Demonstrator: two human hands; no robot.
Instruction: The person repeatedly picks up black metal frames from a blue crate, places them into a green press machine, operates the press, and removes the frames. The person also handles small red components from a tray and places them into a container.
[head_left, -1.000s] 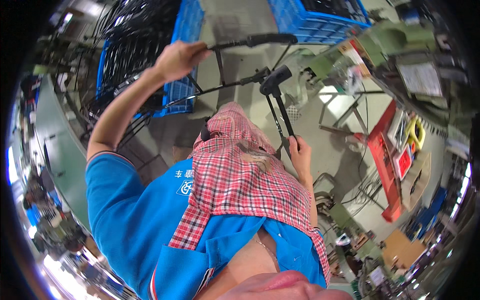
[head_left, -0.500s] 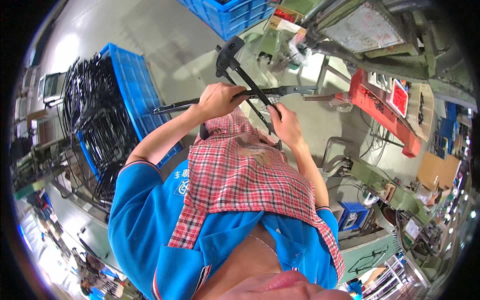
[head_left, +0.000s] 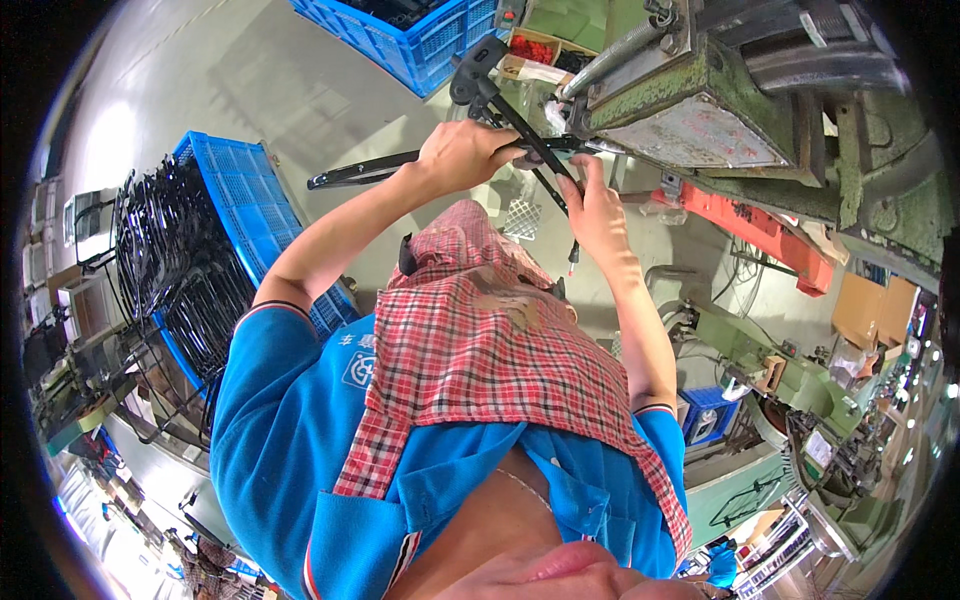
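In front of my apron is a black frame of jointed bars (head_left: 355, 174), with a thick T-shaped black end piece (head_left: 478, 78) pointing away from me. My left hand (head_left: 465, 157) is closed around the bars near the crossing, and one long bar sticks out to its left. My right hand (head_left: 598, 212) grips the slanting bar just right of the crossing, with its index finger raised. The frame's right end lies at the lower left edge of a green press-like machine (head_left: 690, 130); whether they touch cannot be made out.
A blue crate (head_left: 240, 205) heaped with black bent bars (head_left: 170, 260) stands on my left. Another blue crate (head_left: 400, 50) is ahead, beside a box of red parts (head_left: 535, 48). An orange-red bench (head_left: 745, 232) extends to the right, behind the machine.
Both hands have carried the frame forward and right, up to the machine, which now looms larger. My right index finger has lifted from the bar.
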